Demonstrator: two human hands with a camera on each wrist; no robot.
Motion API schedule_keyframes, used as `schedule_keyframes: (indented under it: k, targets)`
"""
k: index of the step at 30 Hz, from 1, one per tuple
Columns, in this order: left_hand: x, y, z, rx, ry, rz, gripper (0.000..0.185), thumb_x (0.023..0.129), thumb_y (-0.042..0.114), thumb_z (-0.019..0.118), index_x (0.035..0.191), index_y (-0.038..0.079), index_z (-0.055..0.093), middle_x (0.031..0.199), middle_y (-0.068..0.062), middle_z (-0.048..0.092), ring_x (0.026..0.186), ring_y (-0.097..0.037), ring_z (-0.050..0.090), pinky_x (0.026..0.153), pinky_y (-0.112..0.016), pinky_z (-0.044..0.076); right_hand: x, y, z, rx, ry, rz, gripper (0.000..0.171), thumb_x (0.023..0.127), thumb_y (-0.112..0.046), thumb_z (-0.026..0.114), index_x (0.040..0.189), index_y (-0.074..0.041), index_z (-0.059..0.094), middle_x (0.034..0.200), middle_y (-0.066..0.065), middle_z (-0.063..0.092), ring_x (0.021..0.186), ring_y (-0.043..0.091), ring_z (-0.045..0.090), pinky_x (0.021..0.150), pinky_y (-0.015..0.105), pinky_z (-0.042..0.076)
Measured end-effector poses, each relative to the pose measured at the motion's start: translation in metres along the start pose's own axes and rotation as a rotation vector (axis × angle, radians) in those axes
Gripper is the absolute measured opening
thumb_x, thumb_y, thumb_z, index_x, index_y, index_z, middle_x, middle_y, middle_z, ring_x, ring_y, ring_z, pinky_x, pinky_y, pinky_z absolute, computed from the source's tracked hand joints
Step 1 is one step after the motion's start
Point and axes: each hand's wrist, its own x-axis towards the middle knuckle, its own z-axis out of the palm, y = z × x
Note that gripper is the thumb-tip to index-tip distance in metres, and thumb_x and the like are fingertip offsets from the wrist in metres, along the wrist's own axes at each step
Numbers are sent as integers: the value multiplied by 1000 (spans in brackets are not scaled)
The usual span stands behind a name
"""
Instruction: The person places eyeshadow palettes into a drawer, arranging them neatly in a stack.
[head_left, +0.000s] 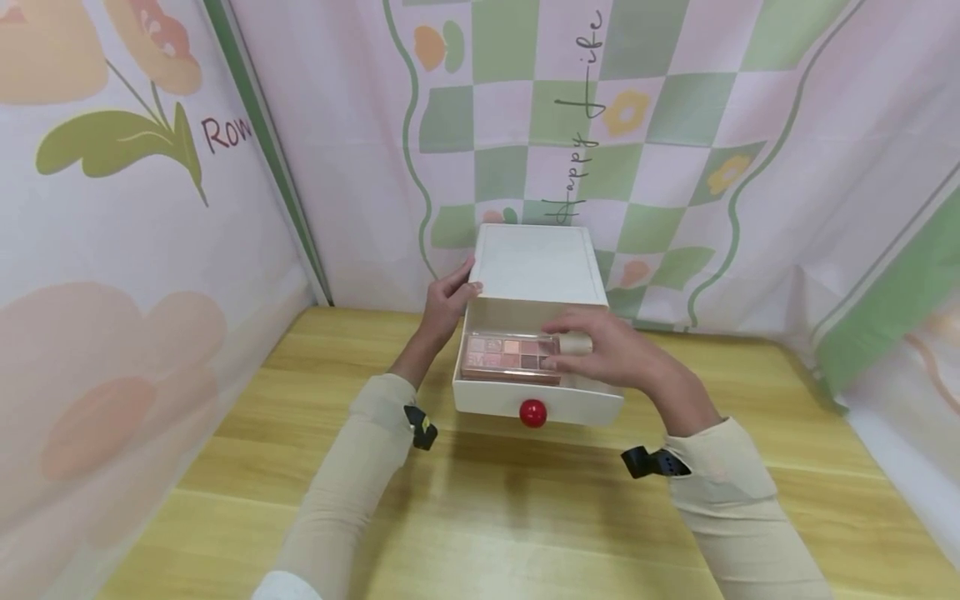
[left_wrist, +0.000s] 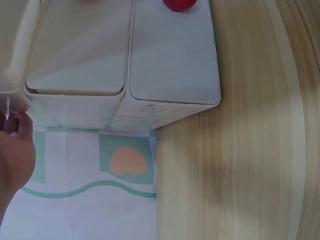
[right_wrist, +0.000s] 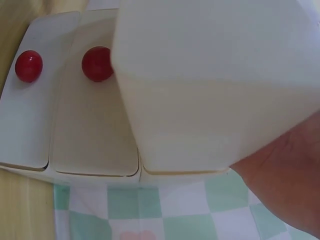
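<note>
Tube (head_left: 573, 342) in right fingers (head_left: 558, 362), seemingly above palette (head_left: 510, 357)

Both arms reach forward in beige sleeves with a black strap at each wrist. The left hand (head_left: 448, 302) curls its fingers against the left side of the white drawer box (head_left: 542, 265). The right hand (head_left: 607, 350) hovers palm-down over its front, fingers bent, pinching a beige tube (head_left: 573, 342).

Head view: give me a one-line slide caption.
Left hand steadies the white drawer box while the right hand holds a beige tube over the eyeshadow palette.
</note>
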Motion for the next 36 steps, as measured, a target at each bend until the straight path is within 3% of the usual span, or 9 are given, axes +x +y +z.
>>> schedule_keyframes:
  k: [4,10,16,19,24,27,32,36]
  targets:
    - [-1,-1,-1,11,7,-11,59,94,15,57,150,1,43,162,-14,38,152,-27,39,125,-33,37,-5,3,0,25,73,-49,32,89,-10,76,119,-1,71,117,13,75,110,31,69,98,55,58]
    - [-1,-3,-2,5,2,-19,58,96,16,56,151,1,42,162,-13,39,151,-27,40,124,-32,38,-18,5,0,46,176,-23,22,92,-5,70,113,-1,73,110,13,77,105,29,70,94,54,59]
    - [-3,-3,-6,17,-25,-40,59,97,19,57,152,3,41,163,-12,38,152,-26,39,126,-33,35,-31,14,3,92,341,-23,14,91,1,69,103,-1,76,101,12,78,96,-1,64,87,15,55]
    - [-4,-1,-8,38,-41,-51,60,98,20,57,153,4,40,164,-11,37,152,-26,38,127,-34,35,-36,20,3,137,407,-33,14,90,6,69,101,1,76,98,15,77,92,-11,60,84,5,50]
    - [-6,3,-10,45,-65,-58,60,99,21,58,153,3,39,164,-12,36,152,-27,40,126,-35,37,-44,29,4,153,496,-43,17,87,11,69,100,4,75,95,15,76,90,-12,60,82,4,50]
    - [-5,4,-9,40,-72,-58,61,99,21,58,153,3,38,164,-12,36,152,-27,40,125,-35,38,-49,27,8,124,581,-92,17,81,15,70,94,4,75,91,14,76,90,-11,61,82,4,50]
    - [-3,6,-6,37,-72,-52,61,99,20,58,153,3,38,164,-12,36,152,-26,40,125,-34,37,-57,9,18,53,764,-210,15,74,15,73,83,2,75,79,15,73,84,-10,59,79,4,49]
    - [0,8,-5,38,-65,-42,60,98,19,57,153,1,39,164,-13,37,152,-27,40,125,-34,37,-65,-14,27,27,811,-261,13,73,10,73,81,1,74,74,13,72,79,-6,60,76,5,51]
